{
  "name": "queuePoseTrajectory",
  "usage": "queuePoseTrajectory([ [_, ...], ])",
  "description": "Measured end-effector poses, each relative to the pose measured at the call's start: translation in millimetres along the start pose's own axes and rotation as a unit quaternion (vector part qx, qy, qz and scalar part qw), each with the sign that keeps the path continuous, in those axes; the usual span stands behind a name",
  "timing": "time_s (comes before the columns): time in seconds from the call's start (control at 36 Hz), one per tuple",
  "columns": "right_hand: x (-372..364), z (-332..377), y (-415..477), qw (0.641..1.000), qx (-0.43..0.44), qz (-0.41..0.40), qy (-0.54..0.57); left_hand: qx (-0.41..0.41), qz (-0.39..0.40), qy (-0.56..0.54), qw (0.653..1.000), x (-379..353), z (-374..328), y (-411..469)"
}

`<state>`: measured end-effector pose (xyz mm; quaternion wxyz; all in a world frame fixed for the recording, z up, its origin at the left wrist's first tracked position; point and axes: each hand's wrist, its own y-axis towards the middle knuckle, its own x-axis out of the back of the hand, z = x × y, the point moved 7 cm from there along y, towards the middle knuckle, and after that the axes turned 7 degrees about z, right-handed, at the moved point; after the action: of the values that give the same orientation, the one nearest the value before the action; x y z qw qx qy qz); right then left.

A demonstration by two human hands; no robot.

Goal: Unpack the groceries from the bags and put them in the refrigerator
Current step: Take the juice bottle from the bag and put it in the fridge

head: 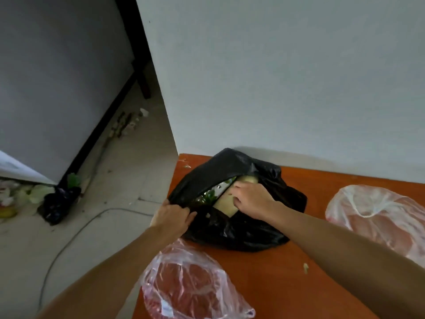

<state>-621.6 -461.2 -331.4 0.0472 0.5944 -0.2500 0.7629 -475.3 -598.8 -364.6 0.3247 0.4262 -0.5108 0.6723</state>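
Hands (171,218) (251,199) — gripping black bag (241,233)

Meat bags (190,286) (377,217) flank black bag (241,231); table centre (287,284) bare.

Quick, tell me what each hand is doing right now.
Left hand: closed on the rim of the black bag, holding it open.
Right hand: inside the bag, gripping a pale green item.

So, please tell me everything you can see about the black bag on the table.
The black bag is thin, glossy, crumpled plastic, sitting slumped on the orange table near the wall. Its mouth is open. The left hand pinches the rim; the right hand reaches inside onto a pale flat item. Green leaves show within.
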Motion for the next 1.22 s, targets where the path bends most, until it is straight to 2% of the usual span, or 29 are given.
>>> queuePoseTrajectory([
  [0.08,-9.0,39.0,35.8,0.997,0.07,0.023,-0.02,0.022,0.028,-0.042,0.998,-21.6,28.7,-1.2],
  [0.19,-10.2,72.9,67.1,0.987,0.126,0.021,-0.101,0.026,0.052,-0.072,0.996,-47.0,43.4,2.8],
  [0.31,-15.4,84.7,86.7,0.966,0.13,0.077,-0.208,0.018,0.059,-0.099,0.993,-70.9,43.4,1.3],
  [0.47,-30.9,96.5,117.6,0.951,0.092,0.125,-0.268,-0.002,0.059,-0.141,0.988,-92.9,31.4,-8.1],
  [0.78,-15.8,94.9,106.8,0.952,0.148,0.055,-0.263,0.016,0.072,-0.164,0.984,-89.3,38.9,-15.3],
  [0.86,4.3,88.0,96.2,0.963,0.146,0.017,-0.227,0.019,0.075,-0.179,0.981,-83.4,42.5,-15.1],
  [0.92,20.8,83.2,87.7,0.973,0.139,-0.009,-0.183,0.032,0.042,-0.215,0.975,-74.3,47.3,-14.4],
  [1.03,55.9,76.4,72.0,0.991,0.109,-0.053,-0.062,0.101,-0.077,-0.361,0.924,-47.4,72.0,-17.1],
  [1.11,77.4,76.8,60.1,0.991,0.084,-0.089,0.055,0.151,-0.165,-0.405,0.887,-16.4,92.0,-25.1],
  [1.22,89.5,77.9,47.3,0.978,0.03,-0.126,0.162,0.178,-0.309,-0.514,0.78,42.5,106.6,-50.3],
])
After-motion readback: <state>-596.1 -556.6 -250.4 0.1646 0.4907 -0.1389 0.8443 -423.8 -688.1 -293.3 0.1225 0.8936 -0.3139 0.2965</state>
